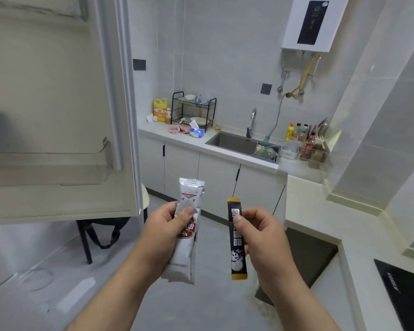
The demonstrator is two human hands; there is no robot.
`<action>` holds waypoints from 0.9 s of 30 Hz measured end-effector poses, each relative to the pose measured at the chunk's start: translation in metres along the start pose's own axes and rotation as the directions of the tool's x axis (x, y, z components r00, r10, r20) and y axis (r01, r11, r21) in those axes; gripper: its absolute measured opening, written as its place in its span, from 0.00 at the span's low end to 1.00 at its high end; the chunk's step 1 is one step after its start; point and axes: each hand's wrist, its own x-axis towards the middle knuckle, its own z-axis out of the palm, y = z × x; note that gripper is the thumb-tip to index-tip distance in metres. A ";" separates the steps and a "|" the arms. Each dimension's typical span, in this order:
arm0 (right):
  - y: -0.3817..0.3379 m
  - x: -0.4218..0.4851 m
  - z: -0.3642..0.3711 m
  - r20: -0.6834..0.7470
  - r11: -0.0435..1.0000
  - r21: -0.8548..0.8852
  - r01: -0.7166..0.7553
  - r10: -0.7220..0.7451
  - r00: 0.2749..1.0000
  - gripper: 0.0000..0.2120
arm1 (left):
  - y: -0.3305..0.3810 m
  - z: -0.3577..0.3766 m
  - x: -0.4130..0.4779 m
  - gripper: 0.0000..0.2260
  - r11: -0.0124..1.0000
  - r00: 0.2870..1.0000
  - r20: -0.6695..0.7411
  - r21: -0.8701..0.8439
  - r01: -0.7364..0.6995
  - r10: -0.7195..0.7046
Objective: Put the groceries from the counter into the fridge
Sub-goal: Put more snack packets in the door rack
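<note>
1. The open fridge door fills the upper left of the frame. Its inner side faces the camera, and a clear door shelf runs across it at mid height.
2. A white counter runs from the centre of the frame along the right edge.
3. A white water heater hangs on the tiled wall at the upper right.
4. A steel sink is set into the counter right of centre, below a tap.
5. A black dish rack stands on the counter above centre, with a yellow bottle just to its left.
6. The left hand, at lower centre, grasps a white packet, with the thumb pressed across its front. The packet stands nearly upright in the air, below and to the right of the fridge door.
7. The right hand, just right of the left one, pinches a slim black packet near its top. This packet hangs upright, apart from the white one.
</note>
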 end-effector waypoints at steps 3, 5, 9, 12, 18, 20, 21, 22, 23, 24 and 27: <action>-0.002 0.008 0.033 0.013 1.000 0.013 -0.003 0.003 1.000 0.05 | 0.009 -0.029 0.007 0.07 1.000 1.000 -0.031 -0.015 -0.005 0.004; -0.002 0.013 0.054 0.022 1.000 0.010 -0.011 0.011 1.000 0.05 | 0.013 -0.050 0.010 0.07 0.999 0.998 -0.054 -0.029 -0.013 0.012; -0.003 0.021 0.093 0.055 1.000 0.018 -0.007 0.006 0.998 0.06 | 0.021 -0.091 0.015 0.06 0.999 0.995 -0.100 -0.043 -0.022 0.017; -0.005 0.026 0.125 0.092 1.000 0.023 0.005 -0.007 0.996 0.07 | 0.028 -0.122 0.017 0.06 0.997 0.990 -0.138 -0.059 -0.048 0.039; -0.009 0.029 0.181 0.186 0.997 0.065 0.034 -0.046 0.981 0.07 | 0.042 -0.169 0.015 0.06 0.994 0.975 -0.194 -0.007 -0.113 0.110; -0.012 0.029 0.196 0.223 0.996 0.075 0.037 -0.053 0.973 0.07 | 0.048 -0.180 0.012 0.06 0.992 0.969 -0.214 -0.004 -0.130 0.126; -0.014 0.029 0.203 0.243 0.996 0.078 0.037 -0.055 0.968 0.06 | 0.051 -0.185 0.010 0.06 0.991 0.964 -0.230 0.005 -0.136 0.134; -0.016 0.030 0.209 0.267 0.996 0.081 0.033 -0.054 0.962 0.06 | 0.055 -0.189 0.008 0.06 0.990 0.958 -0.251 0.015 -0.142 0.142; -0.018 0.031 0.215 0.291 0.996 0.085 0.028 -0.052 0.955 0.05 | 0.058 -0.194 0.007 0.06 0.988 0.950 -0.273 0.023 -0.152 0.152; -0.021 0.033 0.220 0.314 0.996 0.088 0.027 -0.053 0.948 0.05 | 0.061 -0.199 0.006 0.07 0.986 0.941 -0.295 0.026 -0.165 0.166; -0.027 0.041 0.234 0.369 0.995 0.091 0.035 -0.067 0.927 0.05 | 0.072 -0.208 0.006 0.08 0.982 0.916 -0.358 0.017 -0.191 0.184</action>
